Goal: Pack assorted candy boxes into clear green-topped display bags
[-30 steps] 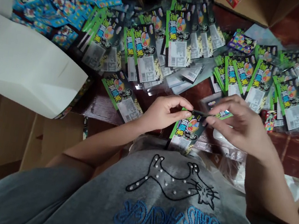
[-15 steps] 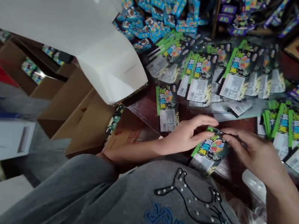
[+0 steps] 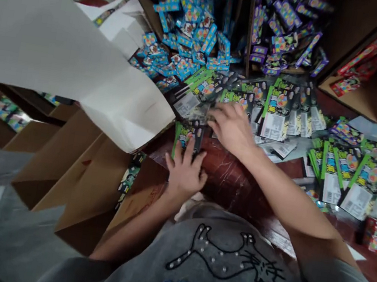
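My left hand is palm down, fingers spread over a green-edged black candy packet near the table's front edge. My right arm reaches diagonally across, wrist straight; my right hand is bent over the overlapping packets just beyond, and I cannot tell whether its fingertips pinch anything. The dark red table shows bare and shiny in front of me. Blue sachets and purple sachets are heaped behind, with open cardboard cartons at my left above a grey floor.
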{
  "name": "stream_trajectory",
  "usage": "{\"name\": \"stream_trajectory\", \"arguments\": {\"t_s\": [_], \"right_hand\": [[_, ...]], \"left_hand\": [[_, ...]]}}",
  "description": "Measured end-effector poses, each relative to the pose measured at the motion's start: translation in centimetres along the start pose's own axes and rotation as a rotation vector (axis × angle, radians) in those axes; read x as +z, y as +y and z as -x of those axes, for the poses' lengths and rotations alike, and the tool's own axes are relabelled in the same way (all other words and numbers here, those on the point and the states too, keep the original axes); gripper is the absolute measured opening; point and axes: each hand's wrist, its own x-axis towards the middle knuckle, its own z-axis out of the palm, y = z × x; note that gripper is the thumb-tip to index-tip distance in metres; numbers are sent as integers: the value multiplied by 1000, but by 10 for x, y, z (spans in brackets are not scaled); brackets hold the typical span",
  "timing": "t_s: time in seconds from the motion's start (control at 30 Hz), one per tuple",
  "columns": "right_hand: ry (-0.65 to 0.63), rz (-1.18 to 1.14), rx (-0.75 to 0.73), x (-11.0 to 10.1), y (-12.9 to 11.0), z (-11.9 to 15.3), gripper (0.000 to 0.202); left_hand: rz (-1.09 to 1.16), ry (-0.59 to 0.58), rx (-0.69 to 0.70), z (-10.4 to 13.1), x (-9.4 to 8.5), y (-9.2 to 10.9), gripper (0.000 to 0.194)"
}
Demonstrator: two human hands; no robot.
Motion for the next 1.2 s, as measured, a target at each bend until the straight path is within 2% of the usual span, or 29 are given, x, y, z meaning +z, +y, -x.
{"name": "stream_trajectory", "arguments": {"t_s": [0.07, 0.13, 0.17, 0.2, 0.23, 0.3, 0.37, 0.43, 0.47, 0.5, 0.53, 0.57, 0.63, 0.67, 0.73, 0.8, 0.87, 1.0, 1.13, 1.2], "right_hand": [[18, 191, 108, -24, 29, 24, 65], [-106, 331, 259, -45, 62, 52, 95], [-195, 371, 305, -53, 76, 66, 102], [-266, 392, 316, -59, 88, 81, 98], [-308, 399, 289, -63, 96, 94, 84], [-260, 401, 188, -67, 97, 119, 54], [-97, 387, 95, -70, 78, 140, 47], [21, 328, -32, -73, 48, 160, 48], [29, 285, -115, -75, 32, 168, 46], [2, 238, -188, -78, 18, 175, 43], [-42, 188, -234, -81, 7, 180, 44], [-81, 137, -253, -84, 0, 182, 54], [-65, 66, -188, -91, -2, 180, 78], [-7, 54, -125, -95, 2, 176, 81], [122, 81, 11, -99, 18, 166, 62], [156, 107, 102, -101, 33, 159, 38], [120, 54, 135, -102, 42, 156, 26], [36, -197, 245, -110, 43, 158, 21], [-169, -328, 305, -125, 35, 160, 19], [-307, -338, 296, -133, 34, 162, 19]], "left_hand": [[-16, -19, 58, -11, -10, -26, 71], [-22, -38, 130, -22, -20, -48, 72], [-11, -31, 158, -27, -26, -54, 70], [19, -4, 182, -30, -31, -57, 66], [75, 41, 206, -33, -36, -55, 61], [285, 135, 252, -37, -44, -37, 59], [640, 105, 252, -44, -46, -4, 59], [1093, -104, 173, -58, -41, 34, 59], [1311, -225, 108, -66, -37, 52, 63], [1474, -335, 45, -75, -32, 67, 65], [1574, -398, 3, -82, -27, 80, 64], [1618, -433, -7, -86, -23, 91, 61], [1563, -467, 83, -88, -17, 104, 50], [1492, -485, 165, -85, -16, 108, 44], [1320, -521, 317, -77, -16, 109, 31], [1169, -519, 405, -70, -17, 107, 26], [1068, -522, 466, -66, -17, 104, 26], [957, -617, 571, -64, -18, 100, 28], [987, -629, 551, -62, -23, 101, 28], [1026, -736, 563, -60, -27, 101, 24]]}}
